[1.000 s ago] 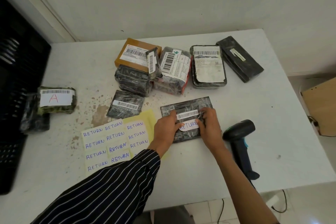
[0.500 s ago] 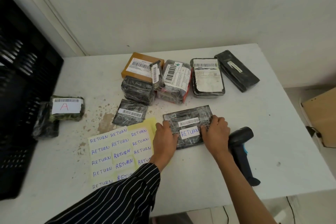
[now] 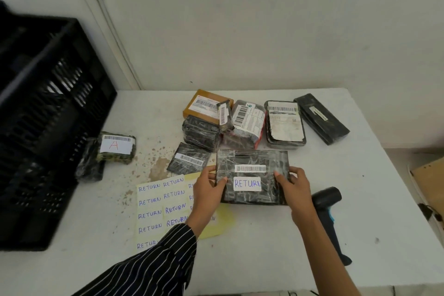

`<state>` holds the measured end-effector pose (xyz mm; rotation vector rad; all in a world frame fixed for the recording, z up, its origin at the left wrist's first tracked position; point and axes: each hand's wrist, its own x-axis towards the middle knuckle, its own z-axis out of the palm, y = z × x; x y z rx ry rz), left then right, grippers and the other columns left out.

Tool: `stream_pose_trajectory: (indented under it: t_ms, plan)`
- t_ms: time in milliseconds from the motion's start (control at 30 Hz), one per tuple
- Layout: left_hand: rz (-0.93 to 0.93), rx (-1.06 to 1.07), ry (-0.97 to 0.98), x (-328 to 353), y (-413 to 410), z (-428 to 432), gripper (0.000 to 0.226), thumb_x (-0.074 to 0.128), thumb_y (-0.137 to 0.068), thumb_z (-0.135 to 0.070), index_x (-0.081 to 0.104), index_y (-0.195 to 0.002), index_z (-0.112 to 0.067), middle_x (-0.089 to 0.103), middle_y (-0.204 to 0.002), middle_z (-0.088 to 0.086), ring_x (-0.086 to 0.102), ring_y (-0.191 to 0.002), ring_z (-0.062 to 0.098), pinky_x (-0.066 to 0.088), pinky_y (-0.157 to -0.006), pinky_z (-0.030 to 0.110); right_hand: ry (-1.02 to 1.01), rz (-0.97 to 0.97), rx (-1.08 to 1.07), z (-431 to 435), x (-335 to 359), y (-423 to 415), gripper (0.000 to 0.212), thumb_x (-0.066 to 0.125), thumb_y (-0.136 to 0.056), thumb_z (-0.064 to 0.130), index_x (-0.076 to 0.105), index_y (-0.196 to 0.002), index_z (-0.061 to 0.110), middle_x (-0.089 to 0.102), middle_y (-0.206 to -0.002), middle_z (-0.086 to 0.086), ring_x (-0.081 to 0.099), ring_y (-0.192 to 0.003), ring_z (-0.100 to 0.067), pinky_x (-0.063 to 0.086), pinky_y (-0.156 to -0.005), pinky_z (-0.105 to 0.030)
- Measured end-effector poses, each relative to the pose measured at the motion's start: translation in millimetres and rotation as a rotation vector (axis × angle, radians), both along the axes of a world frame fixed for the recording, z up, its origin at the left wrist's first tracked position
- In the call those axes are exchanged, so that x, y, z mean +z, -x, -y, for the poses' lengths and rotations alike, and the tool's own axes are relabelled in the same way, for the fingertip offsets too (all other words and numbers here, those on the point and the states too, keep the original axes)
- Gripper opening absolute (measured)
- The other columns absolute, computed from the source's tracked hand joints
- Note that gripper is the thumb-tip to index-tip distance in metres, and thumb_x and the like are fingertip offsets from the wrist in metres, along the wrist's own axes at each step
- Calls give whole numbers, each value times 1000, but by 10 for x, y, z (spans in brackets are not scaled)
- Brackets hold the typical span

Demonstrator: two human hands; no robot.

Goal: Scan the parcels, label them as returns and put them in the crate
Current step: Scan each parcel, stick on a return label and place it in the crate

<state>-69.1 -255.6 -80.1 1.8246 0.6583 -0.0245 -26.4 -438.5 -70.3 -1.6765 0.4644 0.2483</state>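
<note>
Both hands, left (image 3: 208, 189) and right (image 3: 294, 187), are gripping a flat black taped parcel (image 3: 252, 176) by its sides; it is bearing a barcode strip and a white RETURN label (image 3: 247, 184).

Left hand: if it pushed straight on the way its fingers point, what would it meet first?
The left hand grips the RETURN-labelled parcel at its left edge, so that comes first. Past it, probably the white-labelled wrapped parcel in the back cluster, though depth is unclear.
</note>
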Motion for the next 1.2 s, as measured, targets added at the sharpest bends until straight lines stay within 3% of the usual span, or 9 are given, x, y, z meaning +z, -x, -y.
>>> stream_pose_trajectory:
  t_ms: [67,167,367,567,667,833,1000,1133,1200]
  plan:
    - [61,38,24,186,65,-184,34,62,-91,-19,53,-123,-17,52,-91,-5,51,-80,4,45,-65,12,-92,16,5,-142,195,26,22,57,-93,12,47,-113,10,67,-99,-7,67,-82,-16,52,-61,-26]
    - [134,112,118,486,152,-530,27,63,-90,-19,57,-116,-17,61,-102,4,60,-94,17,53,-78,26,-196,57,67,-436,500,3,22,58,-93,12,52,-114,12,70,-100,-6,69,-86,-20,56,-68,-33]
    - [315,255,328,1106,405,-1265,14,60,-91,-10,57,-105,-12,69,-102,5,69,-83,11,53,-60,18,-318,133,243,-1204,1088,-88,14,55,-93,7,59,-103,17,69,-91,-2,66,-83,-15,54,-76,-32]
    - [473,378,346,1590,664,-2070,17,60,-90,-7,56,-106,-12,72,-99,3,70,-81,10,54,-60,20,-464,186,404,-2101,1476,-103,18,51,-93,3,61,-102,15,71,-83,0,67,-71,-8,53,-62,-26]
    - [540,405,304,1817,774,-2514,25,60,-89,-3,50,-111,-10,70,-98,5,69,-78,8,54,-61,18,-507,224,432,-2607,1645,-76,19,51,-92,1,61,-98,16,70,-79,3,65,-69,-6,51,-54,-19]
    - [624,390,196,2185,894,-3366,35,60,-89,-5,47,-120,-14,67,-92,6,66,-75,7,53,-60,18,-570,313,493,-3474,1891,-62,21,53,-90,-2,63,-94,15,71,-74,5,65,-67,-7,55,-62,-22]
    - [530,264,-88,2491,987,-4180,24,69,-82,-5,62,-104,-9,69,-93,4,66,-69,0,50,-54,14,-557,418,525,-4240,2057,-107,22,55,-87,-4,65,-98,13,70,-83,0,63,-73,-11,51,-66,-24]
    - [414,238,-174,2481,1079,-4547,22,72,-78,0,58,-93,7,66,-86,12,66,-71,20,59,-57,29,-372,552,596,-4718,2035,-155,24,56,-89,-4,64,-108,8,68,-89,2,63,-73,1,48,-67,-14]
    - [381,272,-255,2362,1146,-4633,21,73,-78,0,53,-83,1,65,-84,14,65,-74,29,60,-60,40,-170,645,658,-4876,1932,-143,25,57,-90,2,62,-113,8,66,-97,0,62,-82,-3,47,-76,-20]
